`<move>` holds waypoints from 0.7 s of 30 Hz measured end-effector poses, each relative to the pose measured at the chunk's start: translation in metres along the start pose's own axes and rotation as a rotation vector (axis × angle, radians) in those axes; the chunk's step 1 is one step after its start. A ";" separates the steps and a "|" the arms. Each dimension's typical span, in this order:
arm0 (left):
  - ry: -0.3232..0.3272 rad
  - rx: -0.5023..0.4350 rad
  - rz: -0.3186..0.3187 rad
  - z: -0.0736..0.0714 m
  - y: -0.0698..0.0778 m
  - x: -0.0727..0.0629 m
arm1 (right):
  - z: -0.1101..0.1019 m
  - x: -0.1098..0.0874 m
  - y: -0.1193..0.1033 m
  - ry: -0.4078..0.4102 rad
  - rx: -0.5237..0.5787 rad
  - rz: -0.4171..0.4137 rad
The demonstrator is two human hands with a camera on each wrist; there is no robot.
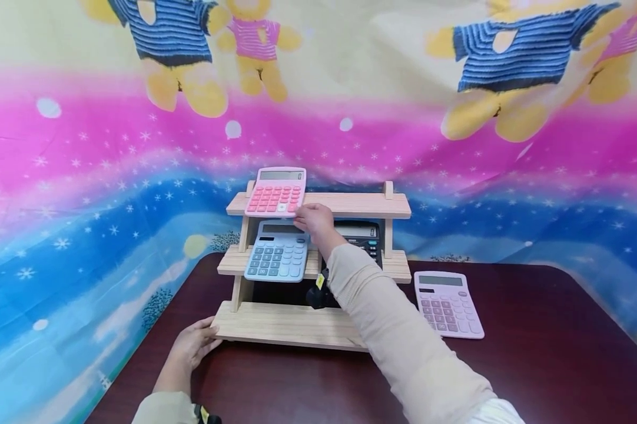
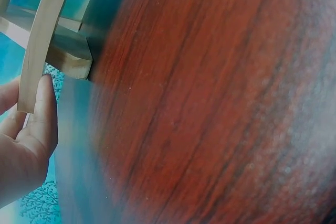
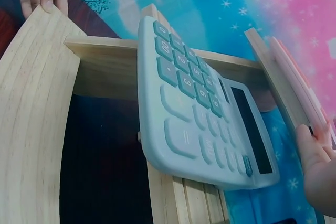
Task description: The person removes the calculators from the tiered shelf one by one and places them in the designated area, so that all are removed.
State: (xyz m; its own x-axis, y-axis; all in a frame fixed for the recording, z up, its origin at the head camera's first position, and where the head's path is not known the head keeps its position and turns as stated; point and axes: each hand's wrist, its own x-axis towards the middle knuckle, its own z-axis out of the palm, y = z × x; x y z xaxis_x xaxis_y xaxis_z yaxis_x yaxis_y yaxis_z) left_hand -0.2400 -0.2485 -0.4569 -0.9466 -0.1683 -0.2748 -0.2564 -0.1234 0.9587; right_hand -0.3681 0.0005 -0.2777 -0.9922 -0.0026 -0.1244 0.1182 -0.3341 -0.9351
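Pink calculator (image 1: 276, 192) leans back at the left end of the top shelf of a wooden rack (image 1: 292, 324), low side by the shelf's front edge, and I can read a 0 on its screen. From far away, I see the right hand (image 1: 317, 222) pinch it at the bottom right corner. The left hand (image 1: 193, 343) is well apart from the right one and grips the bottom shelf at its left end, with the thumb and fingers on both sides of the wood. On the middle shelf, a blue calculator (image 1: 278, 253) leans near the left end, and a black calculator (image 1: 357, 231) is near the right end, partly hidden from me by the arm. A pale pink calculator (image 1: 450, 303) lies on the dark red table (image 1: 536, 330), just beside the rack's right end.
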 end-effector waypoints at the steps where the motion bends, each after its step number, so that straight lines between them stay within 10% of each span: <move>1: -0.003 0.002 -0.002 0.001 0.001 0.000 | 0.001 0.001 0.001 0.005 0.009 -0.001; 21: -0.006 0.033 -0.008 0.000 0.002 -0.003 | 0.012 -0.006 0.001 0.028 0.276 0.037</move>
State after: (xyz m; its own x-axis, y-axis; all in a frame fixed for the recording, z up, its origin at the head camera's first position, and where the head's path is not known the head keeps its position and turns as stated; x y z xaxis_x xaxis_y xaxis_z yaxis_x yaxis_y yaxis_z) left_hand -0.2380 -0.2479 -0.4544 -0.9457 -0.1620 -0.2819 -0.2699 -0.0923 0.9585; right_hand -0.3624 -0.0108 -0.2736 -0.9854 0.0054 -0.1700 0.1356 -0.5782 -0.8046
